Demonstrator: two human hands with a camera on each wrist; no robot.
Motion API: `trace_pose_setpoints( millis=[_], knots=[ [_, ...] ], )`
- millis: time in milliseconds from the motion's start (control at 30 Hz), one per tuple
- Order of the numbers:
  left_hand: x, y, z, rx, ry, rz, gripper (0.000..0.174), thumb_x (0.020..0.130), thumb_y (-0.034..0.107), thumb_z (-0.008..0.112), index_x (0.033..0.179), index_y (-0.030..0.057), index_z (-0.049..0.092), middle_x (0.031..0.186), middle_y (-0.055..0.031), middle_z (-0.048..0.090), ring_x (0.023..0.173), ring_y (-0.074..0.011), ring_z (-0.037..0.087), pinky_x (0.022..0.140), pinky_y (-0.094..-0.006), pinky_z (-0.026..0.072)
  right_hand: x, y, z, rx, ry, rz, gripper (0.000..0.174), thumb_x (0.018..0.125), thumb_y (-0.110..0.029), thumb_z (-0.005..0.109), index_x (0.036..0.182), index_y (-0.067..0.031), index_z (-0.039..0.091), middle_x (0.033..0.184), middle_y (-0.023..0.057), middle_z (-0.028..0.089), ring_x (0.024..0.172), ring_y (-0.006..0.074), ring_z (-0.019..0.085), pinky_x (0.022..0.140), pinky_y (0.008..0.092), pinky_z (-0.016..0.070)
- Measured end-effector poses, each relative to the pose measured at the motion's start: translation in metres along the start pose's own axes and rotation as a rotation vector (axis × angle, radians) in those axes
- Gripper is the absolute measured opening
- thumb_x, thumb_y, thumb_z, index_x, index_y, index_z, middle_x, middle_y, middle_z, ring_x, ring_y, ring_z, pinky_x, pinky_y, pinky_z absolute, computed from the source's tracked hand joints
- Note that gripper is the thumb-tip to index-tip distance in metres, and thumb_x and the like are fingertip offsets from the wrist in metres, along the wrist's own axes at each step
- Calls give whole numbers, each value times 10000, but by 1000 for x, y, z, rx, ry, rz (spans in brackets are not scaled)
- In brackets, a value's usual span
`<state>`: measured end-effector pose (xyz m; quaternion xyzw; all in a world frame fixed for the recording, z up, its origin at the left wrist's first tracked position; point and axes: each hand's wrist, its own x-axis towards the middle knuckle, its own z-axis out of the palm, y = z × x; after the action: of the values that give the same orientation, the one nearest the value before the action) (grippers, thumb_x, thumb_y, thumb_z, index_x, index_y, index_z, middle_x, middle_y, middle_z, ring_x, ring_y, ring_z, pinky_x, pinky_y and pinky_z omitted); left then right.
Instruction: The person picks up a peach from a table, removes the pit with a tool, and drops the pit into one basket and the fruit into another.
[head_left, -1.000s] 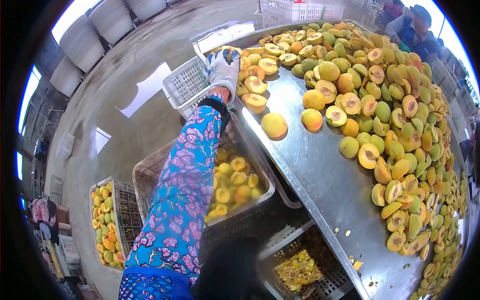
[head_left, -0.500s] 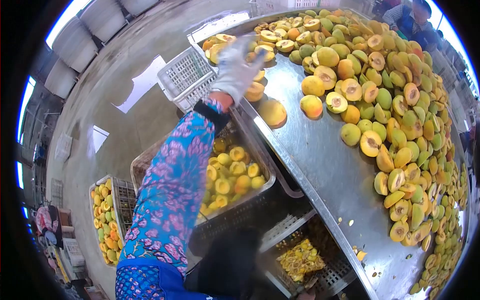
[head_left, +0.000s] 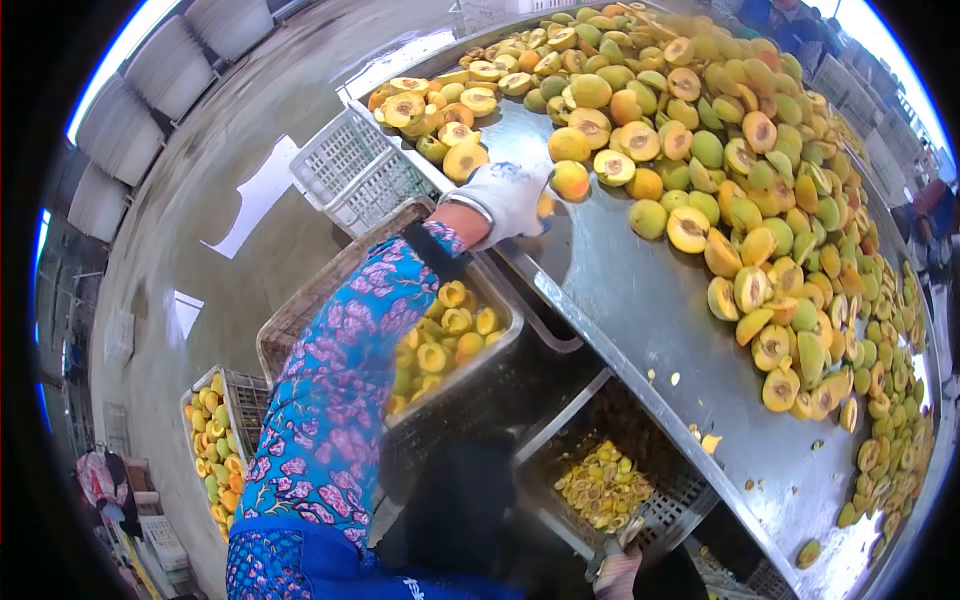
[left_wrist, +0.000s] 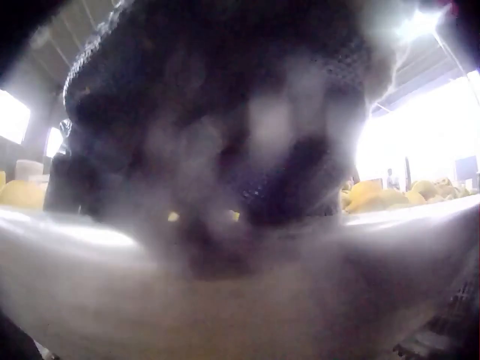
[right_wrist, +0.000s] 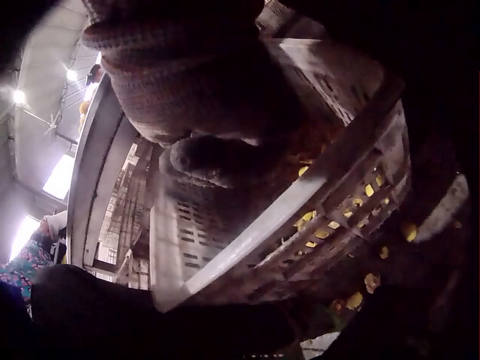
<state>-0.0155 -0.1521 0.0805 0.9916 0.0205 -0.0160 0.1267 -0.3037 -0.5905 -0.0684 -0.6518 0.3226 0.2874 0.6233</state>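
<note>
In the head view my left hand [head_left: 505, 200], in a white glove, is at the near edge of the metal table [head_left: 640, 290]. Its fingers curl down over a yellow peach [head_left: 546, 205], mostly hidden beneath the glove. In the left wrist view the glove [left_wrist: 217, 127] is a dark blur close over the tabletop. Low in the head view my right hand [head_left: 618, 575] grips a hand tool with a metal end [head_left: 622, 535], above a crate of peach scraps [head_left: 603, 485]. The right wrist view shows that gloved hand [right_wrist: 195, 97] with curled fingers over the crate.
Halved and whole peaches [head_left: 760, 240] are heaped along the table's far side. Below its edge stands a tub of peach halves [head_left: 510, 325], with a white crate [head_left: 350, 160] behind. Another crate of peaches [head_left: 212, 440] stands on the floor at left. People are across the table.
My left hand has come back from the peach halves at the table's far corner and closed over the peach near the edge. My right hand with the tool has come into the head view.
</note>
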Motion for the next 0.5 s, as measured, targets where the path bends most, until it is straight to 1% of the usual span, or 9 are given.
trace_pose_setpoints(
  millis=[33, 100, 133, 233, 267, 300, 367, 433, 500],
  knots=[
    [-10, 8, -4, -145, 82, 16, 582, 694, 239, 750, 1203, 30, 559, 1044, -191, 641, 950, -311, 636, 793, -373, 508, 2, 8, -4, 15, -3, 8, 237, 850, -176, 617, 1046, -126, 493, 620, 10, 503, 457, 169, 503, 401, 321, 439],
    [-32, 22, -9, -818, 0, 115, 532, 799, 149, 687, 1267, -22, 502, 1091, -143, 631, 980, -204, 630, 823, -295, 502, -1, 21, -7, 53, -10, 12, 363, 844, -193, 641, 1168, -156, 482, 667, 8, 527, 492, 186, 535, 426, 337, 486],
    [-48, 34, -8, -1230, -61, 186, 532, 834, 143, 650, 1303, -24, 462, 1150, -169, 600, 1042, -244, 607, 879, -330, 491, -13, 6, 9, 96, 68, -95, 167, 835, -149, 608, 984, -86, 568, 728, -22, 540, 546, 109, 499, 427, 283, 420],
    [-93, 69, 29, -2285, -224, 296, 546, 930, 185, 532, 1391, -29, 332, 1353, -233, 448, 1231, -370, 477, 1024, -463, 421, 2, 40, -6, 31, 156, -162, 95, 840, -155, 590, 919, -108, 563, 705, -33, 520, 561, 98, 490, 431, 263, 401],
    [-103, 79, 40, -2393, -275, 238, 568, 964, 257, 477, 1416, -21, 275, 1427, -238, 353, 1296, -417, 385, 1051, -530, 372, -3, 39, -5, -4, 123, -153, 84, 843, -169, 590, 904, -127, 551, 681, -35, 504, 537, 98, 483, 416, 258, 389],
    [-115, 90, 44, -2566, -346, 190, 584, 967, 298, 474, 1414, -23, 280, 1433, -234, 348, 1295, -405, 391, 1063, -520, 357, -19, 10, 6, -47, 91, -139, 77, 846, -184, 590, 890, -145, 539, 656, -36, 488, 513, 97, 475, 401, 253, 377],
    [-131, 106, 43, -2715, -421, 126, 579, 963, 319, 486, 1399, -20, 313, 1401, -227, 397, 1283, -390, 411, 1056, -498, 370, -37, 0, 12, 0, 59, -64, 109, 848, -217, 604, 876, -150, 523, 603, -42, 449, 439, 90, 435, 361, 243, 334],
    [-137, 109, 41, -2706, -429, 90, 574, 958, 331, 498, 1384, -19, 340, 1369, -219, 436, 1268, -375, 432, 1048, -482, 383, -47, 1, 21, 69, 51, -111, 115, 848, -224, 605, 858, -149, 518, 579, -43, 435, 408, 85, 413, 346, 241, 315],
    [-144, 111, 38, -2621, -372, 82, 570, 954, 342, 506, 1371, -18, 363, 1339, -212, 469, 1254, -360, 451, 1041, -472, 392, -32, 32, 6, 146, -11, -141, 94, 858, -196, 596, 889, -131, 536, 595, -40, 453, 423, 86, 426, 359, 242, 328]
  ],
)
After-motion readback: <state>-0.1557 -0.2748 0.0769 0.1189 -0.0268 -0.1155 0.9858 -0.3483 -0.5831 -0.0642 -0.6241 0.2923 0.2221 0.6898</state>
